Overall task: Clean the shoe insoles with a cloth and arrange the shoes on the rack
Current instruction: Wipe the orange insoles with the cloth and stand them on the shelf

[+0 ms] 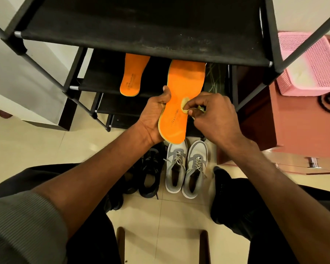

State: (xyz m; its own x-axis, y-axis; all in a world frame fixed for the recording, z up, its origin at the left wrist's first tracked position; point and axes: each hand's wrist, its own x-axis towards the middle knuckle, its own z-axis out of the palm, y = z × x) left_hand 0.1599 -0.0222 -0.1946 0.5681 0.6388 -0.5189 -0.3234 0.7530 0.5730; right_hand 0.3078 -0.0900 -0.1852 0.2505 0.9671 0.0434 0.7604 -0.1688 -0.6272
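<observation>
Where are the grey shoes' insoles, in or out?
Apparently out. The grey shoes show dark, bare insides; one orange insole is held by the left hand, and another insole lies on the rack shelf.

Warm indoor light, wide-angle edge distortion

The rack has matt black fabric shelves, the top one dusty and scuffed pale along its front edge, stretched on dull black tubes with short bare-metal ends showing at the joints. The 2 orange insoles, one held and one lying on a shelf, look like soft foam with a matt, slightly fuzzy top (printed lettering near the heel). The cloth is a pale yellow, limp weave. The grey-and-white sneakers look smooth and faintly shiny, with woven laces. The pink basket is perforated plastic. The floor is glossy cream tile.
</observation>
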